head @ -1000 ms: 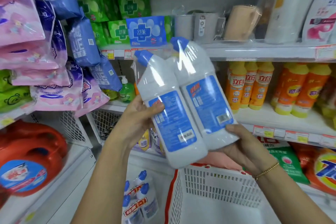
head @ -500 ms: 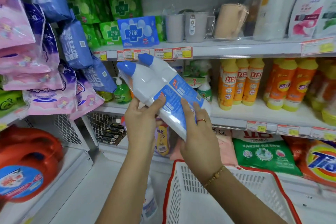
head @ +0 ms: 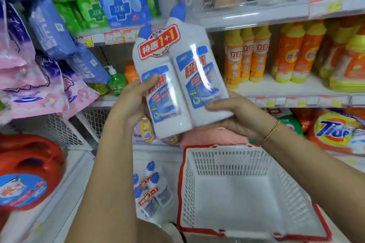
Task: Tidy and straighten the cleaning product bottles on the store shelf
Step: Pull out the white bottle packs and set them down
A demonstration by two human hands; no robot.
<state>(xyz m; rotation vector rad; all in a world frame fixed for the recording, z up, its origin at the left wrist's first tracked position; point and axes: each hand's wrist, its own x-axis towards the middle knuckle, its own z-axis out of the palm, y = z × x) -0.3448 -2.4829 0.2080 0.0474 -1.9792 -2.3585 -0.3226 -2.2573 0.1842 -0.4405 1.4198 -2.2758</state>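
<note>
I hold a shrink-wrapped twin pack of white cleaner bottles [head: 177, 77] with blue caps and a red "1+1" sticker, upright in front of the middle shelf, front label facing me. My left hand [head: 132, 102] grips its left side with the thumb across the label. My right hand [head: 235, 116] cups its lower right corner from below. More of the same twin packs [head: 152, 189] lie on the low white shelf below, between my arms.
A white shopping basket with red rim [head: 246, 189] sits at lower right. Orange and yellow detergent bottles [head: 254, 53] line the middle shelf [head: 276, 89]. Red jugs [head: 29, 169] stand at lower left, hanging pink and blue packs [head: 39, 55] on the left.
The twin pack was turned from its back label, through a tilted position, to upright with the front label facing me. My right hand shifted from over the label to under the lower right corner.
</note>
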